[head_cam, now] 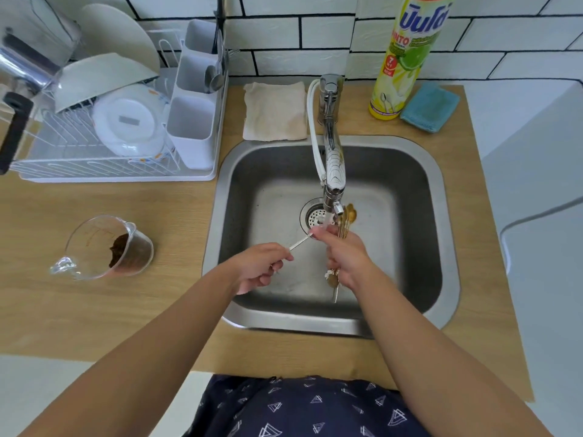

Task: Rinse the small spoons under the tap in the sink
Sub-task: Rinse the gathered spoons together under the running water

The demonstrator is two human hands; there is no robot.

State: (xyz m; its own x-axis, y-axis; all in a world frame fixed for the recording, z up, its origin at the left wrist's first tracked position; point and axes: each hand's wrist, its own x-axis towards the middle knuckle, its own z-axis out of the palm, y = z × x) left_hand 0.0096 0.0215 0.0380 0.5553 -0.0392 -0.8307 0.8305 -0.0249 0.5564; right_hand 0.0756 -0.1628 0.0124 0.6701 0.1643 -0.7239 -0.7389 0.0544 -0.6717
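Both hands are over the sink (419, 171), which sits at about 3 o'clock on the wooden bench (104, 310). The right hand (345, 258) has its fingers wrapped around a bunch of gold spoons (347, 216), bowls poking out toward 12 o'clock right by the tap (332, 171) spout, handle ends sticking out below the fist toward 6. Water looks like it's running onto the drain (315, 216) just left of them, a bit blurry though. The left hand (262, 266) pinches the end of one thin white spoon (299, 242), which slants up toward 2 o'clock until its tip meets the right hand's fingertips under the spout.

Other stuff around: a glass jug (104, 247) with brown powder in it at 9 o'clock, a dish rack (104, 121) with plates and a cutlery holder at 10 to 11, a beige cloth (274, 111) behind the sink at 12, then a yellow soap bottle (407, 55) and a blue sponge (430, 107) at 1 o'clock against the tiled wall.
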